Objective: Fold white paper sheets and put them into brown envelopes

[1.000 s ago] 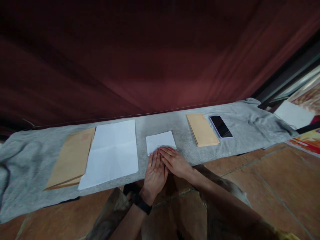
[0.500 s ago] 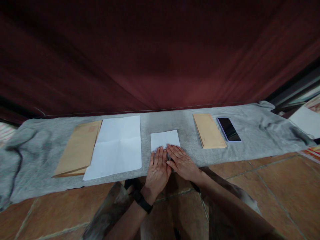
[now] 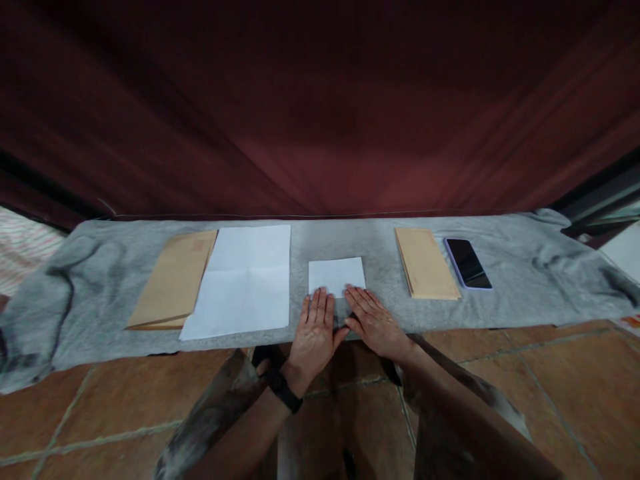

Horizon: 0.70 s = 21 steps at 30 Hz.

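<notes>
A small folded white paper [image 3: 337, 273] lies on the grey cloth [image 3: 510, 293] in the middle. My left hand [image 3: 314, 330] rests flat, fingers stretched out, its fingertips on the paper's near left edge. My right hand [image 3: 374, 321] also lies flat with fingers out, touching the near right edge. Both hands sit side by side, thumbs close together. A black band is on my left wrist.
Left of the hands lies a large unfolded white sheet [image 3: 243, 280] and a brown envelope [image 3: 174, 279]. To the right lie a stack of brown envelopes [image 3: 425, 262] and a dark phone [image 3: 467, 263]. A dark red curtain hangs behind. Terracotta tiles lie in front.
My hands have drawn apart a little along the folded paper's near edge, the right one no longer overlapping the left. The view has shifted, so everything sits further right in the picture.
</notes>
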{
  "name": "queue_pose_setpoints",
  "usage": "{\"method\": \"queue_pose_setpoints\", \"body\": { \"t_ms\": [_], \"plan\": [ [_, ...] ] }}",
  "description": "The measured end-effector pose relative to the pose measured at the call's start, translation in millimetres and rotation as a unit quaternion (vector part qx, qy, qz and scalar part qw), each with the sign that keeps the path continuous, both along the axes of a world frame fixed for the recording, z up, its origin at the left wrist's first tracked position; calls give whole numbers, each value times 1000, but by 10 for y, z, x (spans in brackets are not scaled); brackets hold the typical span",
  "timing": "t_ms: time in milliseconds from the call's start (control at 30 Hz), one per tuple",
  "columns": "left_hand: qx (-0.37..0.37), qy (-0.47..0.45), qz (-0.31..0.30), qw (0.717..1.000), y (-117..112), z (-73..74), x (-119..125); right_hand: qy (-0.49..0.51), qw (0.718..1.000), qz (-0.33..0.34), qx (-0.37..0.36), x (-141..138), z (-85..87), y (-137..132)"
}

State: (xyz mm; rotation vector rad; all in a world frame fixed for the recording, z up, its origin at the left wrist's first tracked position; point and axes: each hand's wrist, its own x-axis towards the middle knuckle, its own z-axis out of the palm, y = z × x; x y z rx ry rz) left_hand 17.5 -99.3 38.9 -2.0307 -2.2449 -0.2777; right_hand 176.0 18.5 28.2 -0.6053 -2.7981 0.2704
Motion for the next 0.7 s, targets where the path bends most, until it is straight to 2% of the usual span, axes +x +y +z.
{"method": "queue_pose_setpoints", "body": {
  "t_ms": [367,700],
  "plan": [
    [-12,1,16,1000,-9,19,15,-7,1000,-6,6,93,-13,54],
    [25,-4,19,999,-35,-89,-58,-24,999,-30,2,187,37,72]
  ]
}}
